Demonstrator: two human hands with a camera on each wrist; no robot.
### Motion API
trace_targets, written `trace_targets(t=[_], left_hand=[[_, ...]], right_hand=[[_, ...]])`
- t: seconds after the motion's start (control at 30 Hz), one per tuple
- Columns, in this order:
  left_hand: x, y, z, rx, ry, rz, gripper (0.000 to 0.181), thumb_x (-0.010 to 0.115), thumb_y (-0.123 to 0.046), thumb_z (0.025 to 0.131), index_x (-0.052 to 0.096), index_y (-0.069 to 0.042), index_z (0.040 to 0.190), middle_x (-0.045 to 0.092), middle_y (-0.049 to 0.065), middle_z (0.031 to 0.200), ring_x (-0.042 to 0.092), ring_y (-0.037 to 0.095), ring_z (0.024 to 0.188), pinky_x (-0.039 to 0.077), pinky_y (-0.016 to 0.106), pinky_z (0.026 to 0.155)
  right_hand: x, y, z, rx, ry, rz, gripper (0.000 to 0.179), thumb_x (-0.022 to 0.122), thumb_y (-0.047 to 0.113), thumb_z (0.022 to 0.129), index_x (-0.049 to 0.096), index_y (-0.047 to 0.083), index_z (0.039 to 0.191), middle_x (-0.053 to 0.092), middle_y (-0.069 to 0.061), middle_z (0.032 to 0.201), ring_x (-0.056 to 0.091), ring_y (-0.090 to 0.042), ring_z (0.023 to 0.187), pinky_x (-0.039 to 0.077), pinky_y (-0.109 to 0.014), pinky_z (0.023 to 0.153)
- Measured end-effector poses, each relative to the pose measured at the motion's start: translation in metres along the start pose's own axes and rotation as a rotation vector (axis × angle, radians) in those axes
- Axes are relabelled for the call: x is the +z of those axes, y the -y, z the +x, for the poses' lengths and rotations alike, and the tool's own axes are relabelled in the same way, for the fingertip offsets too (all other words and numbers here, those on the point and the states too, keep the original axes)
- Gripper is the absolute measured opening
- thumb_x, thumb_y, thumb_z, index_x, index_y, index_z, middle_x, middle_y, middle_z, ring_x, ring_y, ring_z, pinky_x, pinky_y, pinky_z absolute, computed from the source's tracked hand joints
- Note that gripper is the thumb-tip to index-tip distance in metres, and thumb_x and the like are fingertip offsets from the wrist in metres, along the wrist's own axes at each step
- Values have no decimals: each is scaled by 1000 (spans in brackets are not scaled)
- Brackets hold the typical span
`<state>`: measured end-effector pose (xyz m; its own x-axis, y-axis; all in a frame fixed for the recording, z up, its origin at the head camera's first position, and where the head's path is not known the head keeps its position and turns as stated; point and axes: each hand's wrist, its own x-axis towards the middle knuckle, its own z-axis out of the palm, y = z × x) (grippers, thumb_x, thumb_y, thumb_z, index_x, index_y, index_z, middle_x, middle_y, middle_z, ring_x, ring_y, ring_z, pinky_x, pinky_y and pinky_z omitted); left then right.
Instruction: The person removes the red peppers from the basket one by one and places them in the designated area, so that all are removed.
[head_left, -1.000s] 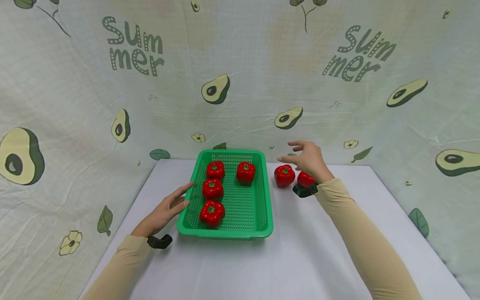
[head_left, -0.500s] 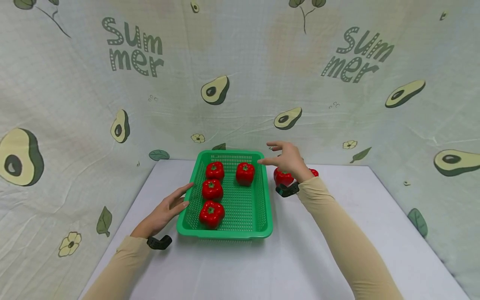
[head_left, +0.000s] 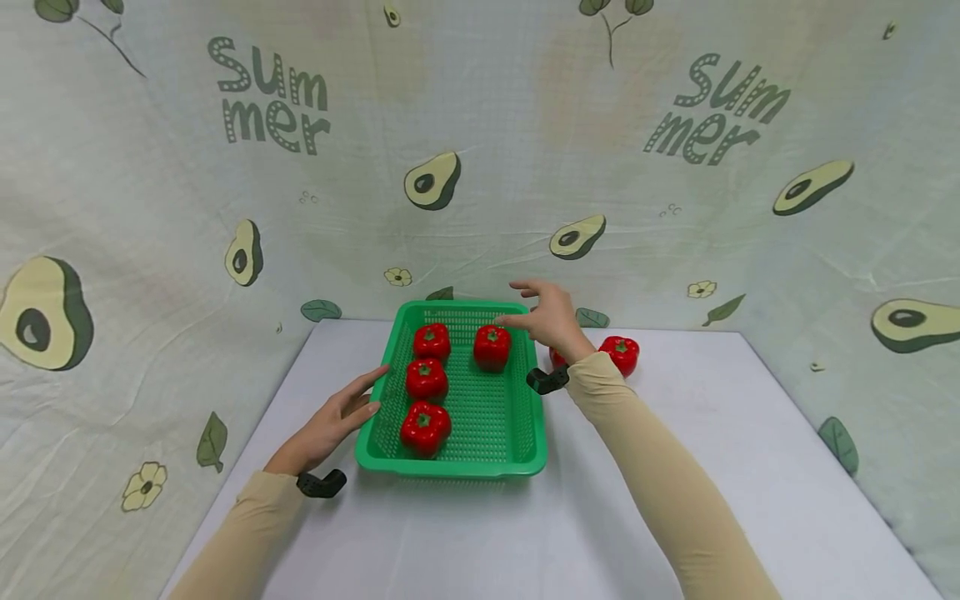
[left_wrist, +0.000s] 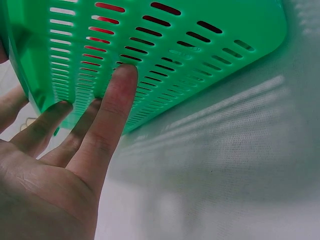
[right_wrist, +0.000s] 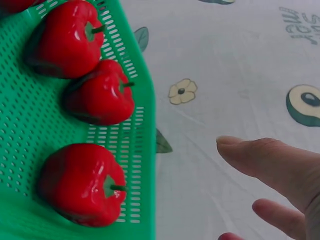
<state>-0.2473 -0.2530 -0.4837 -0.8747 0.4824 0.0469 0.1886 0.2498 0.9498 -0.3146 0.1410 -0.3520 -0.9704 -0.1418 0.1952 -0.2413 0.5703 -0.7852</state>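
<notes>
In the head view a green basket (head_left: pixel 450 468) sits on the white cloth. Three red bell peppers (head_left: pixel 425 429) line its left side, and one more red bell pepper (head_left: pixel 492 348) stands at its back right. My left hand (head_left: pixel 322 429) touches the basket's left side with extended fingers; the left wrist view has the fingertips against the slotted wall (left_wrist: pixel 170 65). Over the basket's back right rim hovers my right hand (head_left: pixel 551 312), holding nothing, its fingers spread near the back right pepper. In the right wrist view its fingers (right_wrist: pixel 270 155) are apart from the peppers (right_wrist: pixel 85 185).
Right of the basket, a red bell pepper (head_left: pixel 621 355) stands on the white cloth (head_left: pixel 712 433). Another pepper (head_left: pixel 557 358) beside it is mostly hidden by my right hand and wrist. A printed fabric backdrop (head_left: pixel 495 167) rises behind the table.
My right hand has moved left, from above the two loose peppers to the basket's back right rim, uncovering the farther pepper. My left hand and the peppers stay in place.
</notes>
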Motion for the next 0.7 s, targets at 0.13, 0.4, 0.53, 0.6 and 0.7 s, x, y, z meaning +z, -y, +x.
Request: trace_targets(t=[0.13,0.4,0.53,0.6,0.7], left_hand=[[-1,0,0,3,3,-5,66,53,-24,118,24,-17,176,17,21,180,33,50,158,34,70,121],[0,2,1,16,7,-26,66,54,-20,117,25,-15,176,13,21,181,28,51,160,31,72,122],[1,0,0,13,2,-20,66,54,-20,117,25,-15,176,13,21,181,26,51,160,29,73,122],[1,0,0,13,0,-19,66,54,-20,117,25,-15,176,14,21,181,27,51,160,29,73,122],[1,0,0,14,-1,-17,66,54,-20,117,25,-15,176,14,21,181,28,51,160,30,73,122]], right_hand=[[12,-3,6,15,9,-13,71,92,21,92,62,8,155,59,-24,151,64,-41,126,65,-43,81],[27,-15,9,63,46,92,72,90,19,93,59,7,157,55,-26,155,66,-45,122,65,-41,77],[33,-21,11,55,62,116,71,90,17,94,59,5,156,55,-26,156,60,-47,127,65,-43,78],[36,-23,12,50,72,123,69,90,16,94,60,3,155,56,-26,155,61,-47,127,66,-46,80],[40,-25,13,58,83,133,67,89,14,94,61,-1,153,56,-28,153,64,-45,124,67,-50,81]])
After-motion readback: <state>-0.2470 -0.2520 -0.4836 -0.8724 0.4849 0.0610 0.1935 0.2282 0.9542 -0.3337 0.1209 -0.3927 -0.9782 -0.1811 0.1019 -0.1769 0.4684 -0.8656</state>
